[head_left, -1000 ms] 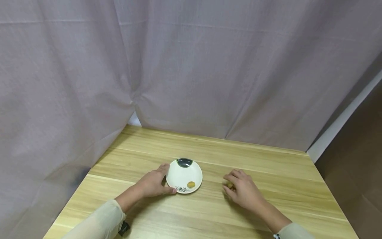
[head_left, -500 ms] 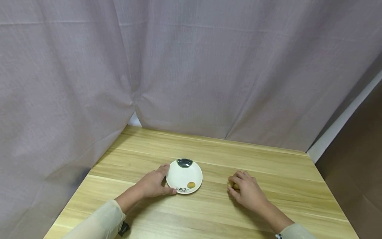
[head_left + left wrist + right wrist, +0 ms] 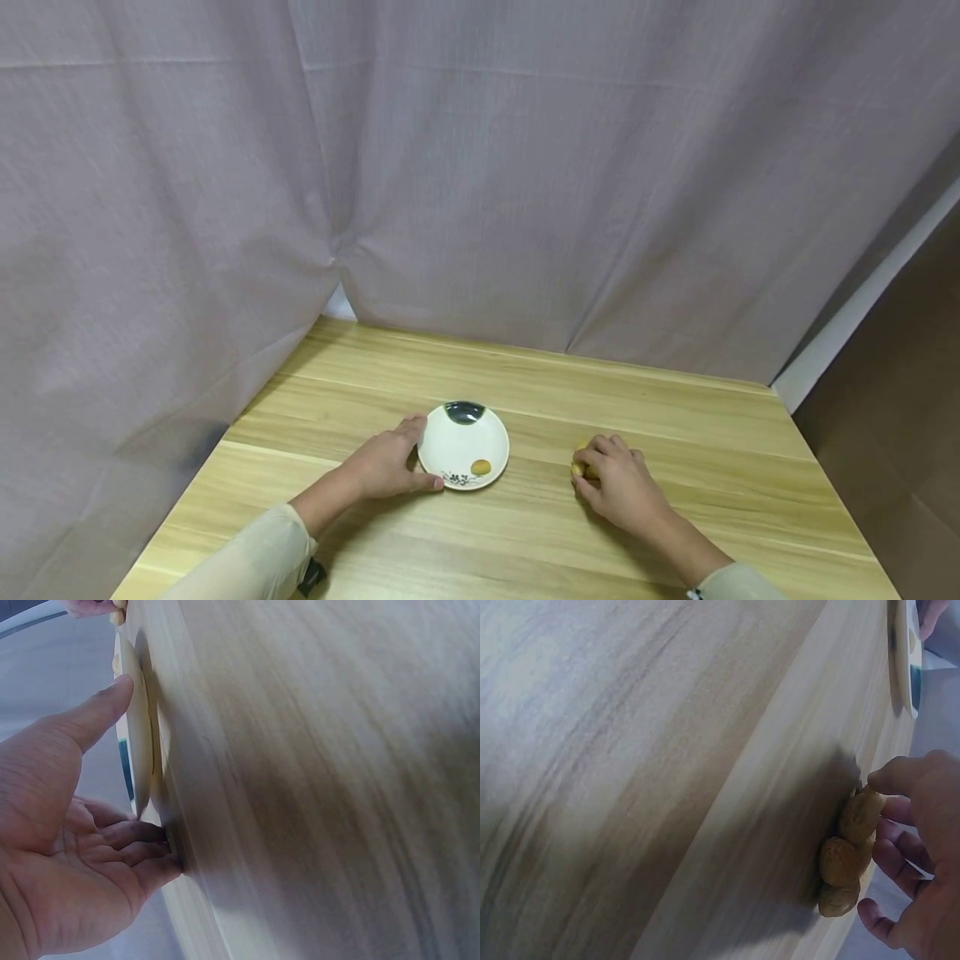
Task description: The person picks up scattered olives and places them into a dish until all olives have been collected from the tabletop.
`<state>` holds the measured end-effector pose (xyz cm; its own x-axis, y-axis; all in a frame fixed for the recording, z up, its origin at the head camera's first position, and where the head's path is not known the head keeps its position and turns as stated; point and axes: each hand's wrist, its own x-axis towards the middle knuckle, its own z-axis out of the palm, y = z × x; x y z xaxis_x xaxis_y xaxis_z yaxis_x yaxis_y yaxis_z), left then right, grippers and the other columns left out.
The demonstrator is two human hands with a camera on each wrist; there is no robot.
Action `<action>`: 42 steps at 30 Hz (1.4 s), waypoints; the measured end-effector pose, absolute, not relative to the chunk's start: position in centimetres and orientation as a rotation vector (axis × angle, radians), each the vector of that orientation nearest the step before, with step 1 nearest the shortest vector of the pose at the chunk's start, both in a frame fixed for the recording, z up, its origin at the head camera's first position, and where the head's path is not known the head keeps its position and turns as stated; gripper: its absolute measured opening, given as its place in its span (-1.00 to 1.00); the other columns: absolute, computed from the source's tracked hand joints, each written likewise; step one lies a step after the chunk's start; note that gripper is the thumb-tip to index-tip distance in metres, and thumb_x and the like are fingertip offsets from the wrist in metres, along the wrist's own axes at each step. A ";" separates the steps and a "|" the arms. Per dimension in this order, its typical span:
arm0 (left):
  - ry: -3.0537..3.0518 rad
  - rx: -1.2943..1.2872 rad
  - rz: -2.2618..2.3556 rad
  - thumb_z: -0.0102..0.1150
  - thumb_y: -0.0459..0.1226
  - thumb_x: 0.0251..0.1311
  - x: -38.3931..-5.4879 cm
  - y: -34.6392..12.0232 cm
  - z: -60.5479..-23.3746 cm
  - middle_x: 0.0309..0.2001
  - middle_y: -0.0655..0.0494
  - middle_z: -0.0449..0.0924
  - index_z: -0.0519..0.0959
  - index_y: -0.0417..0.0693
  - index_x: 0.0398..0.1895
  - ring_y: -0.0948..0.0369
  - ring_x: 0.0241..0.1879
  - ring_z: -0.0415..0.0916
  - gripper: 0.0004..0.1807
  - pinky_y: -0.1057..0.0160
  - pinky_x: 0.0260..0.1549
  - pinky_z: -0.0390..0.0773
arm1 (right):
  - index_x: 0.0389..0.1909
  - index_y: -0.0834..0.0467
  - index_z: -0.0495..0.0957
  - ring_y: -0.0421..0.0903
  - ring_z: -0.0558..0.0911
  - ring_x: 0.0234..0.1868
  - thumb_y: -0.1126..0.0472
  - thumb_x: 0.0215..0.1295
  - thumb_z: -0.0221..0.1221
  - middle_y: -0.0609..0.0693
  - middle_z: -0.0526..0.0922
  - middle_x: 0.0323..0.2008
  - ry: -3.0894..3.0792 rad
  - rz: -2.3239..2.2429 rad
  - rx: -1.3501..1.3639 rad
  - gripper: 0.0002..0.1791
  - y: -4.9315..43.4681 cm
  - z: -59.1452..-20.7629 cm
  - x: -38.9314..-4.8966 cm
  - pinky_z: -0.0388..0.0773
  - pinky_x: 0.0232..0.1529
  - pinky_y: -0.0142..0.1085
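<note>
A small white plate (image 3: 462, 450) with a dark green patch, a yellow-brown oval and a dark flower pattern lies on the table. My left hand (image 3: 386, 461) holds its left rim, thumb at the near side and fingers at the far side. In the left wrist view, the thumb of the left hand (image 3: 71, 825) lies along the rim and the other fingertips reach the tabletop. To the right, my right hand (image 3: 622, 483) grips several brown, wrinkled, nut-like lumps (image 3: 840, 860) at the table surface. They sit in a row by the thumb and bent fingers (image 3: 900, 855); their kind is unclear.
The wooden table (image 3: 480, 533) carries the plate and both hands. Grey cloth (image 3: 480, 208) hangs behind it and along the left side. A brown panel (image 3: 900, 400) stands past the right edge. A dark band (image 3: 311, 575) is at the left wrist.
My right hand shifted slightly right with the brown lumps, then stayed nearly in place while its fingers adjusted around them. The left hand and the plate have hardly moved.
</note>
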<state>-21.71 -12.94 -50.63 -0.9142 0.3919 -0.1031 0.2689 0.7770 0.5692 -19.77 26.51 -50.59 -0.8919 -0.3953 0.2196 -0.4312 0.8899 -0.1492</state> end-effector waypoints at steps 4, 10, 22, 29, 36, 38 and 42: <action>2.755 0.529 0.837 0.65 0.22 0.12 -21.7 -12.9 -50.7 0.71 -0.39 0.15 0.12 -0.44 0.72 -0.26 0.72 0.18 0.38 -0.23 0.73 0.22 | -0.05 0.14 0.82 -0.05 0.63 -0.07 0.21 0.21 0.62 -0.01 0.76 -0.10 -2.863 0.277 0.631 -0.69 26.4 -50.6 -19.7 0.75 -0.04 0.26; 2.756 0.534 0.837 0.64 0.22 0.12 -21.6 -13.0 -50.8 0.71 -0.39 0.15 0.12 -0.45 0.72 -0.26 0.72 0.18 0.37 -0.23 0.73 0.22 | -0.06 0.14 0.82 -0.03 0.64 -0.06 0.21 0.16 0.65 0.02 0.80 -0.06 -2.836 0.239 0.652 -0.66 26.3 -50.9 -19.7 0.75 -0.03 0.30; 2.759 0.525 0.828 0.63 0.22 0.14 -21.9 -13.0 -50.6 0.71 -0.39 0.15 0.11 -0.44 0.72 -0.26 0.73 0.16 0.37 -0.23 0.73 0.20 | -0.08 0.11 0.81 -0.04 0.63 -0.08 0.22 0.13 0.67 0.00 0.82 -0.08 -2.788 0.270 0.672 -0.66 26.2 -50.4 -20.1 0.72 0.00 0.36; 2.759 0.533 0.824 0.64 0.21 0.14 -22.0 -12.9 -50.5 0.71 -0.40 0.15 0.11 -0.46 0.72 -0.26 0.73 0.16 0.37 -0.23 0.74 0.20 | -0.06 0.10 0.81 -0.02 0.65 -0.05 0.20 0.18 0.65 0.00 0.82 -0.07 -2.791 0.290 0.678 -0.66 25.6 -49.6 -20.3 0.72 -0.02 0.33; 2.752 0.519 0.826 0.64 0.21 0.14 -21.9 -13.0 -50.5 0.72 -0.38 0.14 0.11 -0.45 0.72 -0.25 0.73 0.15 0.37 -0.22 0.74 0.19 | -0.03 0.11 0.81 0.00 0.66 -0.01 0.18 0.23 0.62 0.01 0.82 -0.04 -2.802 0.303 0.685 -0.68 24.4 -49.3 -20.4 0.69 0.07 0.38; 2.749 0.520 0.830 0.64 0.21 0.13 -21.9 -13.0 -50.5 0.72 -0.38 0.14 0.11 -0.45 0.72 -0.25 0.73 0.16 0.37 -0.23 0.74 0.20 | -0.03 0.11 0.81 0.02 0.67 0.01 0.19 0.23 0.62 0.01 0.82 -0.03 -2.799 0.309 0.682 -0.68 24.1 -49.3 -20.4 0.68 0.12 0.41; 2.747 0.516 0.829 0.64 0.22 0.13 -21.7 -12.9 -50.6 0.72 -0.38 0.14 0.12 -0.44 0.72 -0.26 0.73 0.16 0.37 -0.24 0.73 0.20 | -0.03 0.11 0.81 0.01 0.67 0.01 0.19 0.21 0.62 0.01 0.83 -0.02 -2.787 0.331 0.680 -0.68 23.6 -49.2 -20.4 0.67 0.15 0.38</action>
